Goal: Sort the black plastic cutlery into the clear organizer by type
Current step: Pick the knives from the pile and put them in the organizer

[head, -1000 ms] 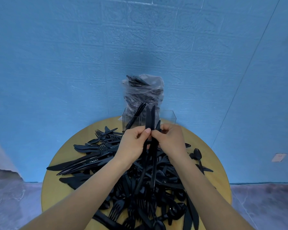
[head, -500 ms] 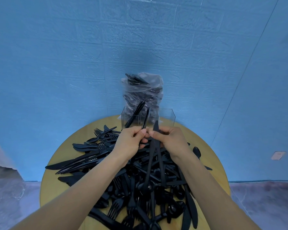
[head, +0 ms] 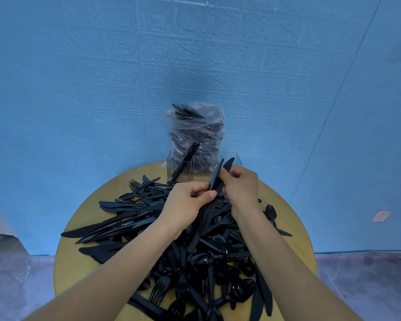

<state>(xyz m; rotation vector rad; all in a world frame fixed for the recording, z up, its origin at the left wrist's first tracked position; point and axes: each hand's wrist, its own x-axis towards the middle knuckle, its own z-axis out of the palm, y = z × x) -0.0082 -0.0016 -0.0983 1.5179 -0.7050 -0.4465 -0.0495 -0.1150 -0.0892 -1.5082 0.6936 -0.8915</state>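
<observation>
Nearest the camera, a heap of loose black plastic forks, spoons and knives (head: 195, 269) covers most of the round yellow wooden tabletop (head: 79, 246), with only a bare strip showing at its left rim and another at the right rim.

Above the heap both hands meet on a small bunch of black plastic knives (head: 212, 193). The left hand (head: 185, 205) grips the bunch low down, its fingers (head: 198, 188) curled round the handles and the thumb laid across the front. The right hand (head: 240, 188) pinches it higher up, fingers bent round the blades just under the tips. The bunch stands steeply, handles down toward the heap and blade tips up and leaning away to the right, so its long axis already points at the target.

That target, the clear square-walled plastic organizer (head: 235, 159), stands just beyond the tips, near the far edge of the tabletop. Its left compartment holds a few long black pieces (head: 185, 162) leaning right; the right compartment looks open, though its contents are hard to make out. The right hand is the nearer to it, and I judge a short forward lift would clear the rim.

Behind the organizer a clear plastic bag of black cutlery (head: 196, 128) stands close to the blue textured wall (head: 102, 89), leaving little room beyond.
</observation>
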